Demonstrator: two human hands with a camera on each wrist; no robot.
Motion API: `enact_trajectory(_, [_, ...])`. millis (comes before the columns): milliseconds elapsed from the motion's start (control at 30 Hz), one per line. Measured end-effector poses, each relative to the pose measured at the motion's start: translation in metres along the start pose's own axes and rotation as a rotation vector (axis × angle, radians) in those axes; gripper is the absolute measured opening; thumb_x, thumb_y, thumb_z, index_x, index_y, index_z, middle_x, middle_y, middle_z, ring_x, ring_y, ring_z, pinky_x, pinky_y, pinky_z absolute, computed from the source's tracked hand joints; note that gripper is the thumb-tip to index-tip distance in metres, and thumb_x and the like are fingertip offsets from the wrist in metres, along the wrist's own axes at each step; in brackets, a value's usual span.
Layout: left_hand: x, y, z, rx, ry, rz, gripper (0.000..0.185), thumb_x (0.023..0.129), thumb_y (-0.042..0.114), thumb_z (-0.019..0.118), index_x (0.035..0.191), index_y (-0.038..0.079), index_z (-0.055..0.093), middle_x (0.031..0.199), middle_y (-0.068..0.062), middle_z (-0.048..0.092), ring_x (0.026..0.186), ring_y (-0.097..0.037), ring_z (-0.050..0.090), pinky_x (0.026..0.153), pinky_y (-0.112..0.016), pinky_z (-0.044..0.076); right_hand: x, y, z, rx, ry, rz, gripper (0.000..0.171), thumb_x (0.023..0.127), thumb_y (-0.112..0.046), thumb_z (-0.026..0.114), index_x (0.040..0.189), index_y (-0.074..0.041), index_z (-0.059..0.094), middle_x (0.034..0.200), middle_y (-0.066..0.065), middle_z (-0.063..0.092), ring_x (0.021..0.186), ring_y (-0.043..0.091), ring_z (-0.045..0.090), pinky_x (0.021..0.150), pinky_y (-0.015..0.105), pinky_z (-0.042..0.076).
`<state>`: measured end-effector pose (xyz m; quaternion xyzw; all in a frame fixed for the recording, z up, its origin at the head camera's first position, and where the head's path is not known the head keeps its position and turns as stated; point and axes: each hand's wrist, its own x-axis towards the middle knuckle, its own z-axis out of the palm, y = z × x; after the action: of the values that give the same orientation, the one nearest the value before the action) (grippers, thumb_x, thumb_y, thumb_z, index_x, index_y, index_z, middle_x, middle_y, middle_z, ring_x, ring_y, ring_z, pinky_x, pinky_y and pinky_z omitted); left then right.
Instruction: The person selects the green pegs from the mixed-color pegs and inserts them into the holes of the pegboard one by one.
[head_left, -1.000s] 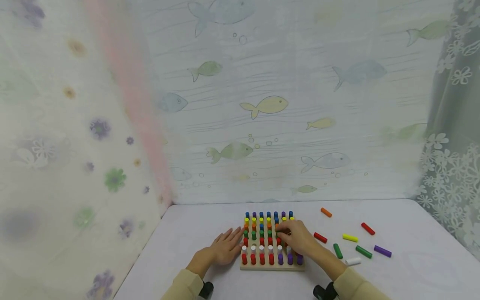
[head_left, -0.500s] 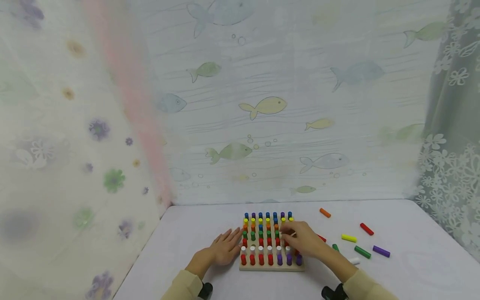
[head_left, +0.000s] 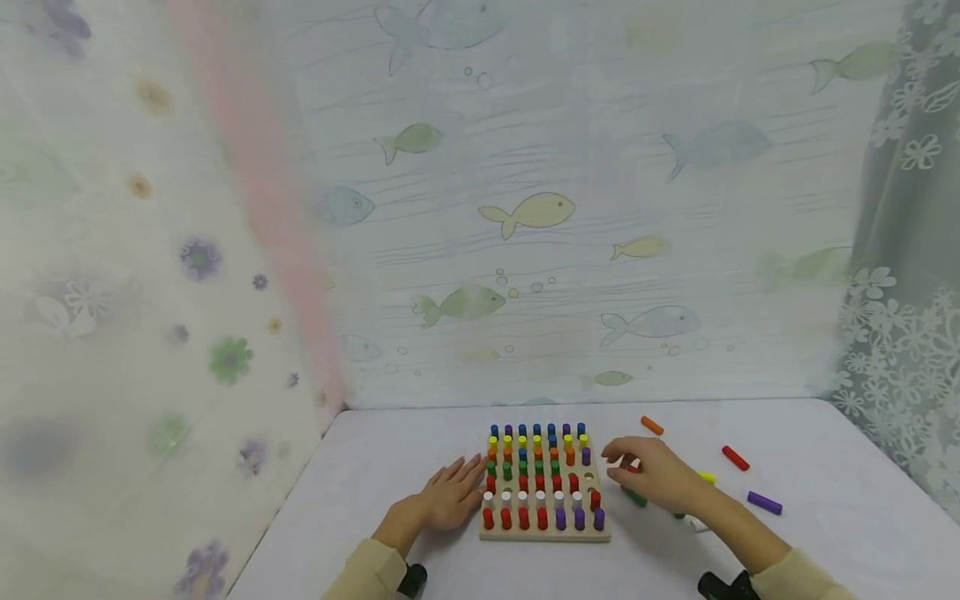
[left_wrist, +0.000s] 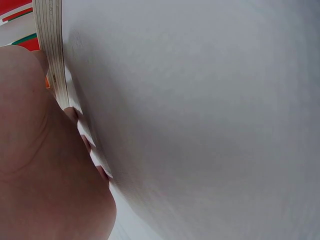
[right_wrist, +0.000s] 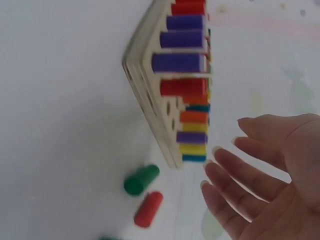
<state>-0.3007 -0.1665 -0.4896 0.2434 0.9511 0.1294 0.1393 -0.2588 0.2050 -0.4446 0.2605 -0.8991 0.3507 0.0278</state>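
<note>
A wooden peg board [head_left: 543, 533] filled with rows of coloured pegs lies on the white table; one hole near its right edge shows bare. My left hand [head_left: 453, 492] rests flat on the table, fingers straight, touching the board's left edge [left_wrist: 54, 55]. My right hand [head_left: 626, 468] hovers just right of the board with relaxed fingers and holds nothing; in the right wrist view the right hand [right_wrist: 250, 190] is spread beside the board [right_wrist: 150, 100]. Under it lie a green peg [head_left: 636, 498] [right_wrist: 141, 179] and a red peg [right_wrist: 148, 209].
Loose pegs lie to the right: orange [head_left: 652, 425], red [head_left: 735, 457], purple [head_left: 764, 502], yellow [head_left: 706, 477] and white [head_left: 696, 525], the last two partly hidden by my arm. Patterned curtains close in the table at the back and on both sides.
My right hand has drawn away from the board's right columns and moved right, over the loose pegs. The left hand has stayed put.
</note>
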Motion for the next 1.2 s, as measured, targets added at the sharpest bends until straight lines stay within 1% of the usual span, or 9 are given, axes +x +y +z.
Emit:
enact_trajectory(133, [0.001,0.002,0.000,0.002,-0.007,-0.014,0.062,0.110,0.046,0.033,0.164,0.017,0.026,0.170,-0.004,0.024,0.157,-0.032,0.017,0.124,-0.059,0.015,-0.013,0.011,-0.017,-0.004,0.009,-0.014,0.023,0.096,-0.014,0.072,0.116,-0.002,0.070,0.106,0.008,0.071,0.087,0.009,0.062,0.069,0.025,0.054])
enact_trajectory(333, [-0.001,0.005,0.000,-0.004,-0.011,-0.027,0.061,0.110,0.046,0.035,0.164,0.018,0.026,0.170,-0.003,0.024,0.157,-0.031,0.017,0.124,-0.059,0.015,-0.033,0.027,-0.042,-0.027,-0.008,0.030,0.027,0.094,-0.017,0.075,0.115,-0.001,0.069,0.106,0.007,0.069,0.086,0.008,0.059,0.067,0.025,0.053])
enact_trajectory(467, [-0.002,0.006,-0.001,-0.005,-0.012,-0.021,0.062,0.110,0.047,0.033,0.164,0.017,0.026,0.170,-0.004,0.023,0.157,-0.031,0.016,0.124,-0.059,0.014,-0.044,0.040,-0.056,-0.030,-0.053,0.122,0.029,0.092,-0.017,0.076,0.114,0.000,0.069,0.106,0.008,0.069,0.086,0.010,0.059,0.067,0.025,0.052])
enact_trajectory(500, [-0.002,0.006,-0.001,-0.003,-0.012,-0.019,0.062,0.110,0.048,0.032,0.164,0.017,0.025,0.170,-0.004,0.023,0.157,-0.032,0.016,0.124,-0.060,0.014,-0.046,0.043,-0.059,-0.029,-0.064,0.139,0.029,0.091,-0.016,0.076,0.113,0.001,0.069,0.105,0.008,0.069,0.086,0.012,0.058,0.067,0.026,0.051])
enact_trajectory(567, [-0.003,0.006,-0.002,-0.001,-0.011,-0.016,0.063,0.110,0.048,0.032,0.164,0.016,0.025,0.170,-0.005,0.023,0.157,-0.032,0.016,0.124,-0.060,0.014,-0.050,0.049,-0.063,-0.017,-0.084,0.202,0.027,0.090,-0.014,0.077,0.112,0.001,0.069,0.102,0.006,0.068,0.086,0.014,0.059,0.067,0.026,0.051])
enact_trajectory(733, [-0.002,0.006,-0.001,-0.001,-0.010,-0.020,0.062,0.110,0.047,0.033,0.164,0.016,0.026,0.170,-0.005,0.024,0.157,-0.031,0.017,0.124,-0.059,0.015,-0.058,0.064,-0.068,-0.003,-0.113,0.279,0.023,0.088,-0.010,0.078,0.107,0.000,0.070,0.095,0.003,0.065,0.084,0.018,0.058,0.067,0.027,0.051])
enact_trajectory(900, [-0.002,0.006,-0.001,0.012,-0.007,-0.026,0.061,0.111,0.045,0.034,0.164,0.017,0.026,0.170,-0.004,0.024,0.157,-0.031,0.018,0.124,-0.059,0.016,-0.066,0.075,-0.068,-0.005,-0.135,0.312,0.020,0.088,-0.007,0.076,0.105,0.000,0.069,0.092,0.003,0.063,0.084,0.019,0.057,0.066,0.028,0.050])
enact_trajectory(1100, [-0.002,0.004,-0.001,0.022,-0.009,-0.027,0.061,0.111,0.046,0.033,0.164,0.017,0.026,0.170,-0.003,0.024,0.157,-0.031,0.018,0.124,-0.058,0.016,-0.068,0.081,-0.062,0.001,-0.124,0.374,0.015,0.086,-0.004,0.076,0.100,-0.002,0.069,0.089,0.002,0.063,0.082,0.019,0.056,0.067,0.031,0.051])
enact_trajectory(1200, [-0.001,0.003,-0.001,0.022,-0.005,-0.024,0.061,0.111,0.046,0.033,0.164,0.017,0.027,0.170,-0.003,0.024,0.157,-0.031,0.018,0.124,-0.058,0.016,-0.068,0.084,-0.060,-0.009,-0.116,0.382,0.015,0.084,-0.001,0.077,0.097,-0.003,0.070,0.087,0.002,0.063,0.081,0.019,0.055,0.067,0.030,0.050])
